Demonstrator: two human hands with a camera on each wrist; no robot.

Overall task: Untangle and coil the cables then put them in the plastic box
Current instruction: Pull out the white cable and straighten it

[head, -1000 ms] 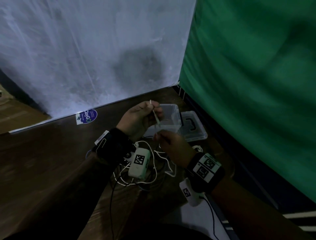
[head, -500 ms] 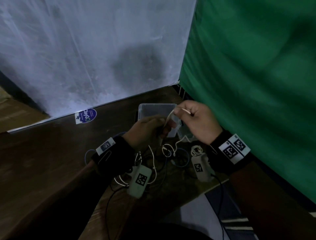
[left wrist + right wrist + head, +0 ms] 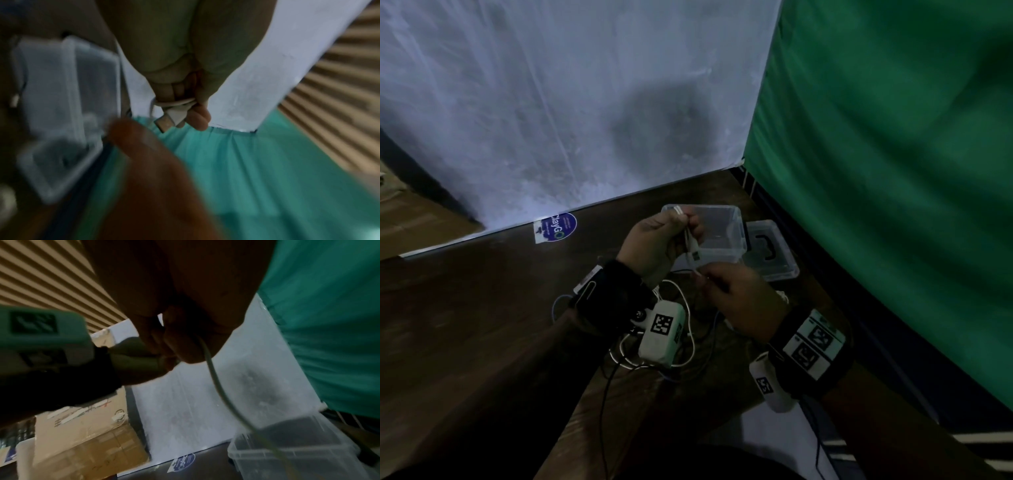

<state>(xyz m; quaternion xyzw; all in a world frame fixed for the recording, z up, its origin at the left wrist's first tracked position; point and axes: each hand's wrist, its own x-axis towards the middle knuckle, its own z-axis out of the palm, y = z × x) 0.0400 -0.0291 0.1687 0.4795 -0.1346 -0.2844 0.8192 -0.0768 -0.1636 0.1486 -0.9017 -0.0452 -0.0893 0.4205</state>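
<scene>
My left hand (image 3: pixel 664 236) is raised in front of the clear plastic box (image 3: pixel 722 233) and grips folded loops of a white USB cable (image 3: pixel 690 245). In the left wrist view the cable's plug (image 3: pixel 166 121) sticks out below the curled fingers (image 3: pixel 197 116). My right hand (image 3: pixel 736 294) sits just below and pinches the same white cable (image 3: pixel 213 374), which trails down toward the box (image 3: pixel 287 456). More white and blue cables (image 3: pixel 688 322) lie tangled on the brown table under both wrists.
The box's clear lid (image 3: pixel 770 250) with a dark handle lies to the right of the box. A green curtain (image 3: pixel 876 171) hangs close on the right, a white sheet (image 3: pixel 568 102) behind. A blue sticker (image 3: pixel 556 226) marks the table's far edge. A cardboard carton (image 3: pixel 82 443) stands at left.
My right hand has dropped from up by the box down and toward me, below the left hand. The left hand has risen with the cable loops.
</scene>
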